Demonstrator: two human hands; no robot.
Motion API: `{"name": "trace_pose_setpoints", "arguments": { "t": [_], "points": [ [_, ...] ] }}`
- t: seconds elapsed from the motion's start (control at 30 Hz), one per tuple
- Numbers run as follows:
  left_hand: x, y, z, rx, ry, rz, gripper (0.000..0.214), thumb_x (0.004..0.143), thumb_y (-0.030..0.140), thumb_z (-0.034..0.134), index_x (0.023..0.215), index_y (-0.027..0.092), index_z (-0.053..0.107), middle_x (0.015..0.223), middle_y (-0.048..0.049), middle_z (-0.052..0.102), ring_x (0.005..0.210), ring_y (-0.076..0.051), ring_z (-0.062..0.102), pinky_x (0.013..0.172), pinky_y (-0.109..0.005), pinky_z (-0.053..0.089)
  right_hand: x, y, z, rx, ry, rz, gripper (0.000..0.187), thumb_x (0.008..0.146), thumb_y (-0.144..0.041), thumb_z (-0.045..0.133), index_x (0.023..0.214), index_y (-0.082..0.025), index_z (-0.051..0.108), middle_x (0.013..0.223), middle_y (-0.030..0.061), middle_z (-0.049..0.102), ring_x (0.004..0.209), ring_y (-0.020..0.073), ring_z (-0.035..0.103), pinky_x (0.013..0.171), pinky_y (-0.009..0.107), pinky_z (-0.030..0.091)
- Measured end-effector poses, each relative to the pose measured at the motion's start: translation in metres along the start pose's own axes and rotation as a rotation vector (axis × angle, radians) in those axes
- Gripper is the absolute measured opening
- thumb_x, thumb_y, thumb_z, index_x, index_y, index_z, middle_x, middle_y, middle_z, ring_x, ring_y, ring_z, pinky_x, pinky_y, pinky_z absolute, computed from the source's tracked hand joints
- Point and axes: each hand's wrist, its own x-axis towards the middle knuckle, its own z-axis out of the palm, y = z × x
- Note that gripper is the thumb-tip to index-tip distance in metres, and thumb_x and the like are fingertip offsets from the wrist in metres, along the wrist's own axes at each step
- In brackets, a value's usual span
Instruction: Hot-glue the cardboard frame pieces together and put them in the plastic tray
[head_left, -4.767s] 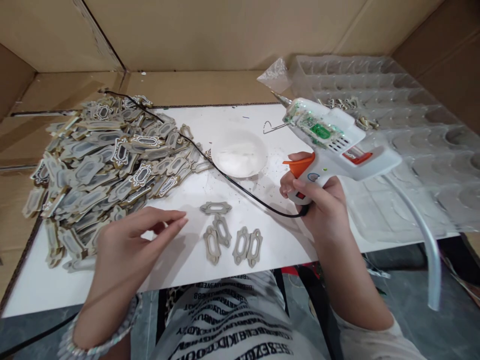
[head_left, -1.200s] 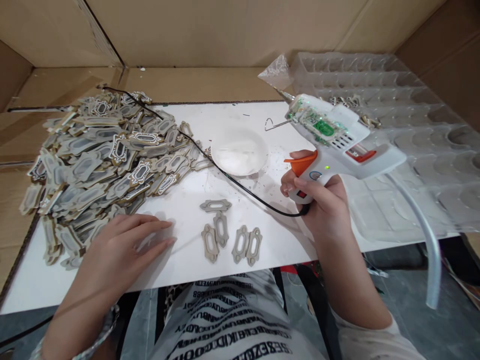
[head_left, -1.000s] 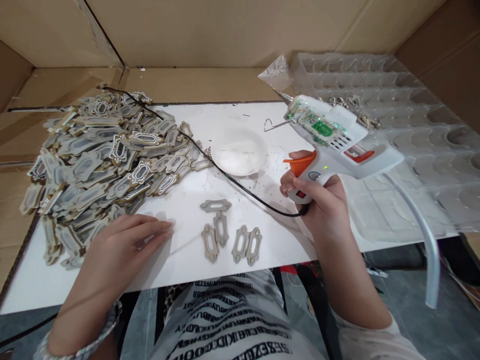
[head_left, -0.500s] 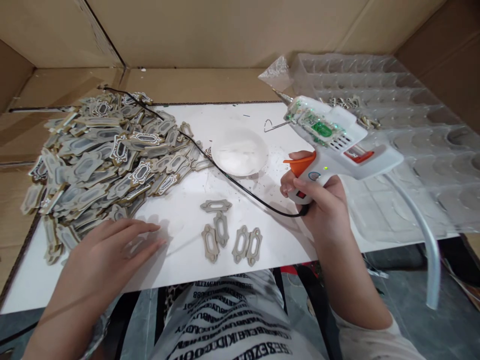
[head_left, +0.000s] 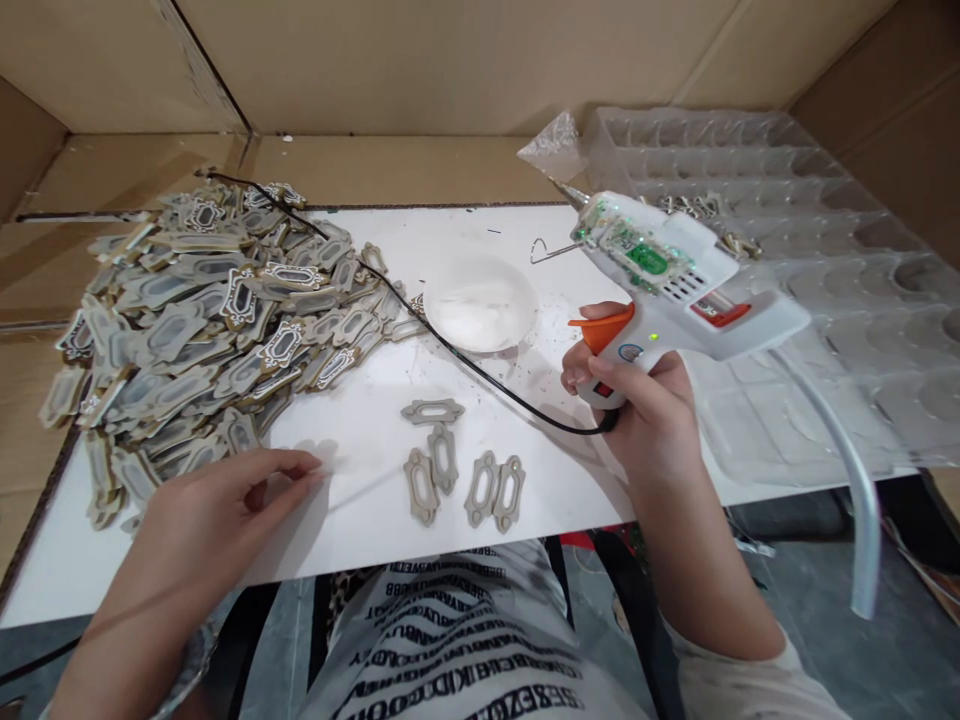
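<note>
My right hand (head_left: 649,405) is wrapped round the handle of a white glue gun (head_left: 652,250), a finger by its orange trigger (head_left: 604,328). Its metal nozzle points up and left, and a clear glue stick (head_left: 844,440) sticks out of the back. My left hand (head_left: 225,510) hovers over the near left of the white board, thumb and forefinger pinched together; whatever may be between the tips is too small to make out. Between my hands lie several small grey frame-shaped pieces (head_left: 444,460). A big heap of similar pieces (head_left: 187,310), some showing white-patterned faces, is beyond my left hand.
A shallow translucent round dish (head_left: 480,305) sits mid-board, with crumbs around it. The gun's black cord (head_left: 487,378) crosses the board to the heap. Clear plastic trays (head_left: 832,240) stand at right, small metallic parts (head_left: 690,205) among them. Cardboard walls (head_left: 450,70) enclose the back and sides.
My left thumb and forefinger have come together from a wider spread, and the other fingers have curled under. The glue gun in my right hand has barely shifted.
</note>
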Motion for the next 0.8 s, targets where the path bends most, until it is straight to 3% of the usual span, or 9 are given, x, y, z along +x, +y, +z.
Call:
{"name": "trace_pose_setpoints", "arguments": {
  "t": [0.13, 0.23, 0.33, 0.5, 0.63, 0.8],
  "points": [
    [-0.002, -0.004, -0.002, 0.01, 0.01, -0.132, 0.042, 0.07, 0.067, 0.052, 0.079, 0.032, 0.075, 0.058, 0.0027, 0.067, 0.046, -0.016, 0.054, 0.045, -0.028, 0.04, -0.001, 0.0, 0.0, -0.01, -0.004, -0.001, 0.024, 0.071, -0.017, 0.066, 0.093, -0.023, 0.061, 0.057, -0.005, 0.058, 0.058, 0.013, 0.048, 0.056, 0.027, 0.035],
    [-0.006, -0.001, -0.002, -0.07, 0.092, -0.135, 0.038, 0.069, 0.066, 0.057, 0.08, 0.033, 0.074, 0.058, 0.0028, 0.064, 0.046, -0.016, 0.049, 0.046, -0.028, 0.037, 0.0, 0.0, -0.001, -0.013, -0.015, -0.008, 0.024, 0.071, -0.017, 0.066, 0.093, -0.024, 0.06, 0.057, -0.0052, 0.057, 0.058, 0.0136, 0.048, 0.057, 0.028, 0.035],
    [-0.008, 0.014, -0.004, -0.204, 0.156, -0.153, 0.027, 0.074, 0.057, 0.062, 0.082, 0.035, 0.074, 0.055, 0.003, 0.058, 0.053, -0.016, 0.048, 0.051, -0.028, 0.036, 0.001, 0.001, -0.001, -0.022, -0.016, -0.011, 0.024, 0.07, -0.018, 0.067, 0.092, -0.025, 0.06, 0.057, -0.005, 0.055, 0.058, 0.0144, 0.048, 0.057, 0.029, 0.035],
    [0.004, 0.046, -0.006, -0.345, 0.122, -0.174, 0.031, 0.071, 0.054, 0.067, 0.083, 0.027, 0.075, 0.052, 0.0036, 0.053, 0.051, -0.014, 0.042, 0.048, -0.026, 0.031, 0.002, 0.002, -0.001, -0.031, -0.004, -0.004, 0.022, 0.069, -0.02, 0.068, 0.089, -0.026, 0.06, 0.058, -0.0048, 0.05, 0.059, 0.0153, 0.048, 0.057, 0.03, 0.035],
    [0.019, 0.063, 0.009, -0.365, 0.078, -0.126, 0.031, 0.073, 0.052, 0.065, 0.086, 0.026, 0.077, 0.047, 0.0047, 0.048, 0.047, -0.012, 0.038, 0.046, -0.025, 0.027, 0.002, 0.003, -0.003, -0.039, -0.021, -0.008, 0.017, 0.071, -0.022, 0.067, 0.085, -0.028, 0.061, 0.059, -0.004, 0.047, 0.061, 0.0168, 0.048, 0.058, 0.032, 0.035],
    [0.034, 0.083, 0.034, -0.394, 0.046, -0.09, 0.031, 0.074, 0.05, 0.066, 0.09, 0.025, 0.076, 0.066, 0.0021, 0.067, 0.049, -0.011, 0.045, 0.049, -0.025, 0.035, 0.002, 0.003, -0.004, -0.021, -0.029, -0.012, 0.013, 0.071, -0.021, 0.068, 0.08, -0.028, 0.061, 0.059, -0.0029, 0.048, 0.061, 0.0181, 0.047, 0.058, 0.033, 0.034]
  ]
}}
